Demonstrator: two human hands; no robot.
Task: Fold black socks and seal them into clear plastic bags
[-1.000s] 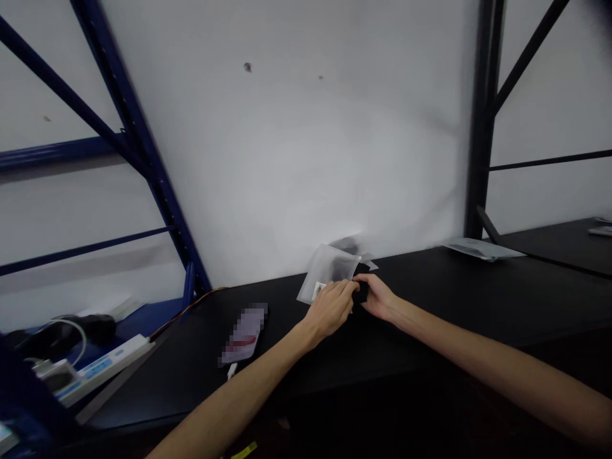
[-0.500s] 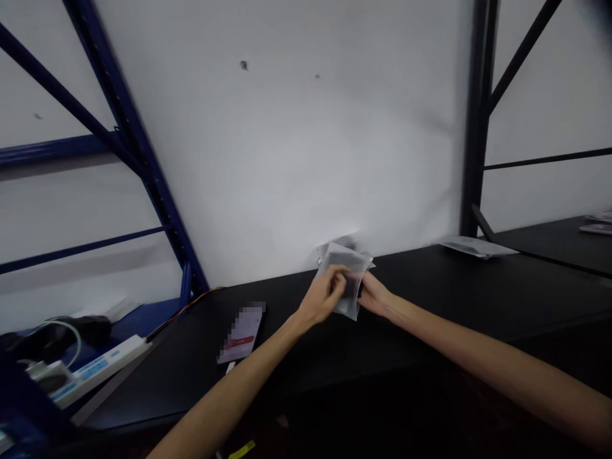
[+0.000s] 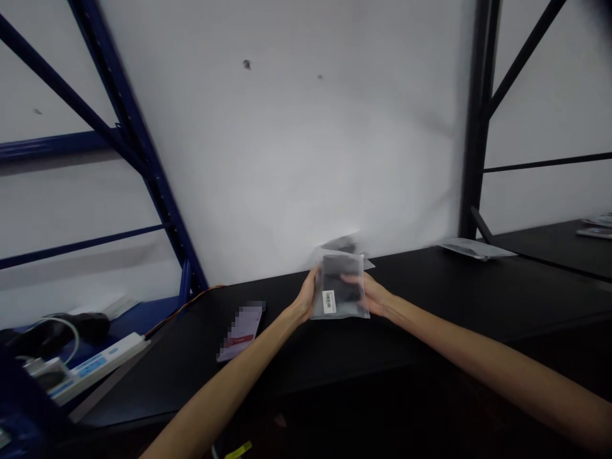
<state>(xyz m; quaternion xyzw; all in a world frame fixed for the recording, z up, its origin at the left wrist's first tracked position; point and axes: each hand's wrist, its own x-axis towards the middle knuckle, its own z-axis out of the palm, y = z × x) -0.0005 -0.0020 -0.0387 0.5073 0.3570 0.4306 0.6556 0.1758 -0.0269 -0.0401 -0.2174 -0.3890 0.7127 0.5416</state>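
Note:
A frosted plastic bag (image 3: 342, 309) with a dark flat item inside and a white barcode label (image 3: 329, 301) is held up between my hands, its label side toward me. My left hand (image 3: 307, 297) grips its left edge, the fingers mostly hidden behind it. On the right edge, my right hand (image 3: 373, 294) is closed on the bag, with a finger showing across its dark part. Just behind it, more clear packaging (image 3: 342, 243) lies against the wall.
A phone (image 3: 243, 328) lies on the black table (image 3: 421, 306) left of my hands. Further left are a white power strip (image 3: 100, 366) and cables on a blue shelf. Flat plastic packets (image 3: 475, 248) lie at the right back. Blue and black rack posts stand at both sides.
The bag has turned from tilted to facing me squarely, and its barcode label now shows. My left hand has moved from the bag's front to its left edge.

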